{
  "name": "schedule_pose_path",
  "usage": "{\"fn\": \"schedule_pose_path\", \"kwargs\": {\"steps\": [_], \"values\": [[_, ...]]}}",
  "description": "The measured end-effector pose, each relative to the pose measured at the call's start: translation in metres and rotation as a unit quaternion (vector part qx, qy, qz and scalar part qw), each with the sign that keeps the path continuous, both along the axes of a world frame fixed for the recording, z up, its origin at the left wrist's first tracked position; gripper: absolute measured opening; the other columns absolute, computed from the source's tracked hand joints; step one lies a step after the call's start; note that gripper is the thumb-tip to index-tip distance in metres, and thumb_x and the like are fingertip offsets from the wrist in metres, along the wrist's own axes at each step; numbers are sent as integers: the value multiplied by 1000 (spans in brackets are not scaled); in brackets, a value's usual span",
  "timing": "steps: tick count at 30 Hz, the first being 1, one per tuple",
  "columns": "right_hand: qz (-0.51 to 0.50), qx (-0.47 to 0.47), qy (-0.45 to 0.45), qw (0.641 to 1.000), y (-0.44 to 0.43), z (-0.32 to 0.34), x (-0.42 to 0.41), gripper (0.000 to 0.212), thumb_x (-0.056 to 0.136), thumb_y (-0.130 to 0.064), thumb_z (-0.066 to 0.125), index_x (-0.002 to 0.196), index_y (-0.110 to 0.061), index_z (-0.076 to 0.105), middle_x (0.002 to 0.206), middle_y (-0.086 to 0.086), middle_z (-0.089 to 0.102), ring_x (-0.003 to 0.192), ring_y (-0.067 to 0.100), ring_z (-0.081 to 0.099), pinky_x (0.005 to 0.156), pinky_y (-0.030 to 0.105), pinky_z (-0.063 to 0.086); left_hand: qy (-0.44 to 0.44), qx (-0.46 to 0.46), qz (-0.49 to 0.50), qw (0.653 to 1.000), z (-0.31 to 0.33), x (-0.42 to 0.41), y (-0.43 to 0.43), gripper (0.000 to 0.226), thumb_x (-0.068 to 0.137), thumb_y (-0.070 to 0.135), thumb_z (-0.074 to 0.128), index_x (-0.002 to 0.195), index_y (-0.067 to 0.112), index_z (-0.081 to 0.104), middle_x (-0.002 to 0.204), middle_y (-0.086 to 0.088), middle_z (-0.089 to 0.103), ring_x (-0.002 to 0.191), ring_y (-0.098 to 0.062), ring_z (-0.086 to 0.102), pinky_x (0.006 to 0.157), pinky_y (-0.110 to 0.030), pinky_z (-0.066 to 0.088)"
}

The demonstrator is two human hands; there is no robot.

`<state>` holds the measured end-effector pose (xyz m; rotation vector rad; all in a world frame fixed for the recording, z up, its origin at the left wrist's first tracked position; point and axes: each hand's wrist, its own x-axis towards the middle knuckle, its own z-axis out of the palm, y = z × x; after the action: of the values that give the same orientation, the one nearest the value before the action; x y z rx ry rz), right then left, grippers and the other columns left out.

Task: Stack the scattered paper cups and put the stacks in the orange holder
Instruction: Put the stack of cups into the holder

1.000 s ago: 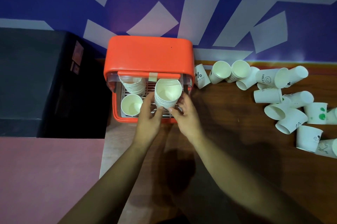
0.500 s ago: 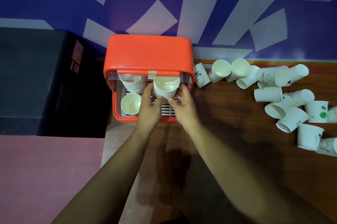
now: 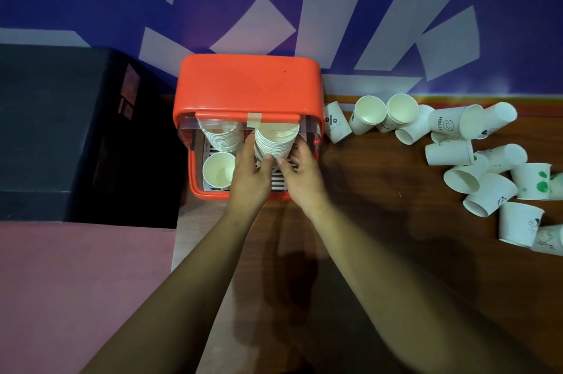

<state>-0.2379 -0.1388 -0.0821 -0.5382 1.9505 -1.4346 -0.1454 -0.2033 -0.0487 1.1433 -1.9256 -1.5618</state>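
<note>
The orange holder (image 3: 246, 84) stands at the back of the wooden table, its front open. Inside on the right sits a tall stack of white paper cups (image 3: 275, 140), its top tucked under the holder's lid. My left hand (image 3: 251, 174) and my right hand (image 3: 301, 174) both grip the lower part of this stack from either side. Another cup stack (image 3: 221, 136) stands in the holder's back left, and a single cup (image 3: 217, 172) stands in front of it. Several loose cups (image 3: 475, 160) lie scattered on the table at the right.
A black box (image 3: 61, 129) stands left of the holder, with a pink surface (image 3: 76, 297) in front of it. The blue and white wall runs right behind the holder. Bare wooden table (image 3: 380, 221) lies between my arms and the scattered cups.
Both hands have pushed the cup stack back and deeper into the holder's right side; its top now sits under the lid.
</note>
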Motion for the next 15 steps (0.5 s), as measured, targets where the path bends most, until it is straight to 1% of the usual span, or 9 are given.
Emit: {"fn": "schedule_pose_path", "kwargs": {"steps": [3,5,6,8,10,13,15], "values": [[-8,6,-1,1000,-2,1,-6,55,92,-10,62,142,-24,44,128,-1,63,117,13,60,102,42,50,5,11,8,1000,5,-6,0,47,94,9,50,138,25,51,132,6,62,124,-12,56,109,-41,44],[-7,8,-3,1000,-3,0,-9,53,92,-10,62,140,-24,46,126,-1,64,115,14,61,102,44,50,9,18,11,1000,6,-8,0,45,95,5,50,137,22,51,129,5,63,119,-11,58,107,-37,45],[-5,10,-1,1000,-2,0,-10,52,92,-11,62,139,-25,46,126,-1,64,116,14,61,102,44,49,12,21,13,1000,5,-8,1,45,95,5,50,137,22,51,129,5,63,120,-12,58,108,-38,45],[-6,12,-6,1000,-3,0,-11,52,91,-12,62,139,-27,45,127,-1,64,118,13,60,103,45,49,10,19,21,1000,1,-9,2,45,95,11,50,138,24,50,130,3,63,123,-16,56,109,-45,44],[-10,9,-11,1000,-4,0,-10,53,92,-9,61,139,-26,44,128,-1,63,119,13,59,103,45,49,0,15,31,999,-4,-12,2,47,93,16,50,139,25,48,131,3,62,126,-20,55,109,-48,43],[-13,9,-5,1000,-7,0,-10,55,92,-10,61,140,-29,41,131,-2,60,121,12,58,105,45,48,3,28,42,999,-5,-17,3,49,91,16,49,140,22,47,132,-1,62,126,-21,56,110,-49,42],[-13,14,-1,1000,-7,3,-10,55,93,-12,61,140,-30,40,132,-4,60,121,11,57,105,42,48,3,27,37,999,-4,-18,1,48,92,16,49,140,21,47,133,-1,61,126,-21,56,110,-48,42]]}}
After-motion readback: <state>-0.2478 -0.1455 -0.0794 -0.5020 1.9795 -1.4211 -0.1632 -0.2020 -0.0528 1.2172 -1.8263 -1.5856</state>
